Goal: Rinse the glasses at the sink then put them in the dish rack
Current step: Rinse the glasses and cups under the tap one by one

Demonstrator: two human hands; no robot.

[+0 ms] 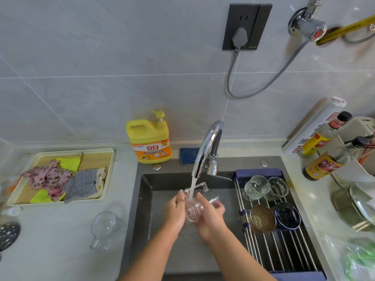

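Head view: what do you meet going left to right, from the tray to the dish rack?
Tray, jug, detergent, left hand, glass, right hand, dish rack.

The dish rack (284, 250) spans the sink's (146, 199) right side, with 2 glasses (256, 187) at its far end and 2 bowls (262, 218) nearer. Under the faucet (207, 147), the left hand (175, 209) and right hand (211, 218) hold a glass (193, 209). A tray (71, 151) lies on the surface (60, 230) to the left.

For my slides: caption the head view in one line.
Left hand and right hand hold a clear glass under the running faucet; two glasses sit on the dish rack.
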